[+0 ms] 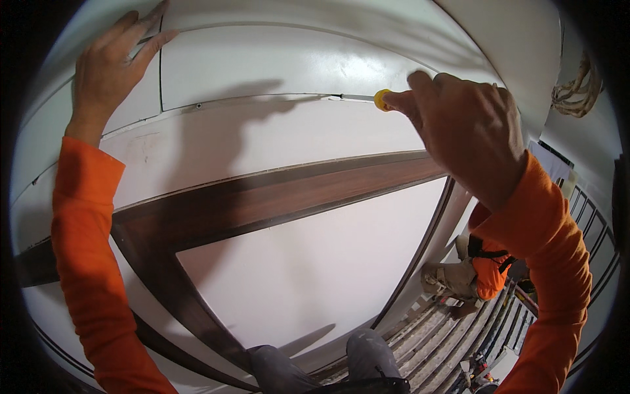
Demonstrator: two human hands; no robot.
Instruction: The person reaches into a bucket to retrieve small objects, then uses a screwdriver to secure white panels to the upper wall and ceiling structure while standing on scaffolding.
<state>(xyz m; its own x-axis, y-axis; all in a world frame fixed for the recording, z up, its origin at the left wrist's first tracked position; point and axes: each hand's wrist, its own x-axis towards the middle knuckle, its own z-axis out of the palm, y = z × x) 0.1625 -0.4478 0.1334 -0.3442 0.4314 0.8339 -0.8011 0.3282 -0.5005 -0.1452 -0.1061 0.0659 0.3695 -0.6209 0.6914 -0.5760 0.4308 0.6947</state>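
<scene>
Screwdriver (367, 98), yellow handle, at 1 o'clock of view, shaft tip in seam between white panels (289, 62). Right hand (469, 134) clenched round handle. Left hand (111, 65) at 10 o'clock, open, fingers flat on panel. Dark wood trim (275, 197) below. Crouching co-worker (482, 266) at 4 o'clock.

screwdriver (367, 98): yellow handle, thin metal shaft, lying level; tip set in the seam at the panel's lower edge.
white panel (275, 62): flat, pale, bounded by narrow seams; a small screw near its lower left corner.
</scene>
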